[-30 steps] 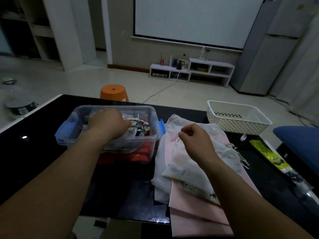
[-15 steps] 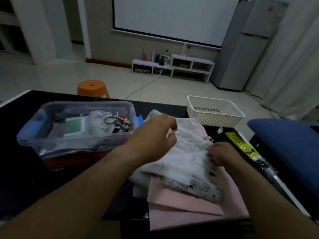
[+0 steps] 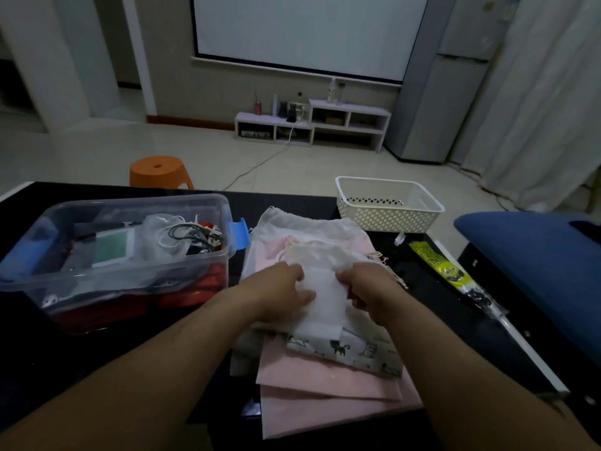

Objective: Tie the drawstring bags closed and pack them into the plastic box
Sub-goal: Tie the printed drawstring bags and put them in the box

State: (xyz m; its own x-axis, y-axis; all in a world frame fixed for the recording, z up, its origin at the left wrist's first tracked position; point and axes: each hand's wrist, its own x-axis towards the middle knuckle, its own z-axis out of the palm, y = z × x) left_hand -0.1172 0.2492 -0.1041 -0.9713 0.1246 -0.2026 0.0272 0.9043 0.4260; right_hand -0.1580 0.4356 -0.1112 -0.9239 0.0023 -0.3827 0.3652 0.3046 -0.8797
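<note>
on the pile of pink bags point(image 3: 328, 382), a white drawstring bag point(image 3: 325, 301) is pinched at its sides by the left hand point(image 3: 279, 294) and right hand point(image 3: 370, 292); tying is judged barely begun, so its cords must be drawn and knotted before it is packed into the plastic box point(image 3: 130, 200) farther left.

Plainly a home, a living room by the look of it. On the far wall, a large white projector screen point(image 3: 309, 30); under it, a low white shelf unit point(image 3: 349, 116) with bottles point(image 3: 331, 91) and small clutter on top, and a cable point(image 3: 257, 164) trailing over the pale tiled floor point(image 3: 97, 151). To the right, a tall grey fridge point(image 3: 448, 92) beside long pale curtains point(image 3: 546, 102). Nearer, an orange plastic stool point(image 3: 159, 172) behind a glossy black bench point(image 3: 422, 281), and a blue upholstered seat point(image 3: 533, 255) at the right edge.
</note>
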